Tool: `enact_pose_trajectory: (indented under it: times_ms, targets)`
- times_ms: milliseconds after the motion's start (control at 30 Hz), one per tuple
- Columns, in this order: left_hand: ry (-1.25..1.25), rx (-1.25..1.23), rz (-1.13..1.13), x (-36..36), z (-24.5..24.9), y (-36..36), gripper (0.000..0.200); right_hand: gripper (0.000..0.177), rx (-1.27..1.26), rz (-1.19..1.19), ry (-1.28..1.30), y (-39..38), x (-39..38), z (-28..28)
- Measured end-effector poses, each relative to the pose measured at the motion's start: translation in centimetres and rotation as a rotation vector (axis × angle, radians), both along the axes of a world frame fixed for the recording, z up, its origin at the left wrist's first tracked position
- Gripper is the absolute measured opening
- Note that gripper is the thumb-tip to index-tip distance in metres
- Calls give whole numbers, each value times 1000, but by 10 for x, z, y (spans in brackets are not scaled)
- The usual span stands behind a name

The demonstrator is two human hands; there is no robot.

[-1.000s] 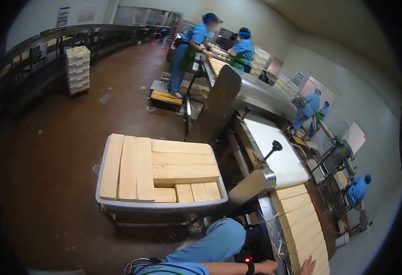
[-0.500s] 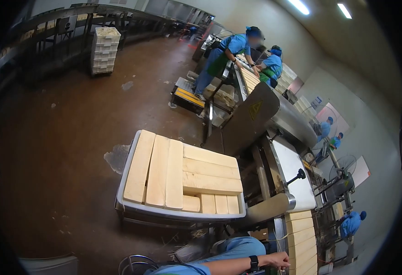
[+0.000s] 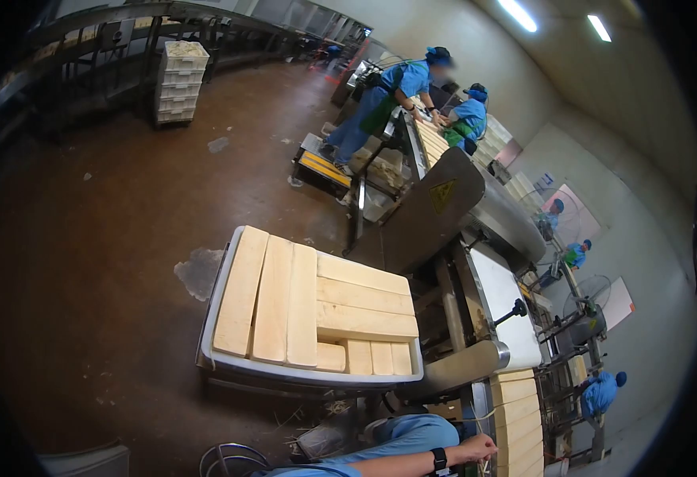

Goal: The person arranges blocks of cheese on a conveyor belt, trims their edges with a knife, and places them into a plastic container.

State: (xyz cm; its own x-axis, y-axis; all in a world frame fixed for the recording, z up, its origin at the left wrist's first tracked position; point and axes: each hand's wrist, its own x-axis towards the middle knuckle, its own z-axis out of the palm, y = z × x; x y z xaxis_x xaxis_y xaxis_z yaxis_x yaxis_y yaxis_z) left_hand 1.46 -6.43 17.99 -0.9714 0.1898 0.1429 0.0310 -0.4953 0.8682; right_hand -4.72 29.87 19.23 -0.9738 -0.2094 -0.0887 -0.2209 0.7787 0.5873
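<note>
My left hand (image 3: pixel 478 447), with a dark watch on its wrist, is at the bottom right, its fingers curled together. It is beside the left edge of a row of pale, cream-coloured blocks (image 3: pixel 517 421) on the conveyor. Whatever the fingers may hold is too small to make out. A thin pale strand lies just above the hand, across the conveyor's edge. My right hand is out of view. Left of the conveyor, a white-rimmed bin (image 3: pixel 310 372) holds several long cream-coloured blocks, some lengthwise and some crosswise.
A metal guard (image 3: pixel 436 203) with a yellow warning sign rises over the conveyor (image 3: pixel 509 306). Two co-workers (image 3: pixel 412 79) lean over its far end, by a yellow-edged step (image 3: pixel 325 169). Stacked white crates (image 3: pixel 180 83) stand at the back left. Other people are at the right.
My left hand has shifted slightly left and up in the view, fingers still curled. The whole view has shifted slightly. The far co-workers' arms have moved a little.
</note>
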Motion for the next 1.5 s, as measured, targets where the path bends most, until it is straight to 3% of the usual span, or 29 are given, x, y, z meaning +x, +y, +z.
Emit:
enact_pose_trajectory:
  times_ms: [233,333,400,500,600,800,1133,1500]
  targets:
    - [13,-97,27,21,10,-19,29,58,-115,-21,-11,-44,33,24]
    - [14,-197,35,21,7,-20,29,60,-442,-135,-50,-88,60,71]
    - [-6,-261,54,24,7,-22,30,70,-552,-172,-79,-60,50,66]
    - [-7,-328,48,25,2,-22,31,96,-312,158,116,92,-38,-22]
    - [-21,-348,14,30,6,-26,31,83,-486,-324,89,33,10,27]
    - [-11,-387,-96,38,9,-16,34,60,-593,-629,96,-7,42,58]
    - [69,-447,-363,54,-4,30,36,55,-635,-625,122,-22,42,60]
    - [25,-544,-410,70,-26,37,32,55,-659,-599,131,-32,41,61]
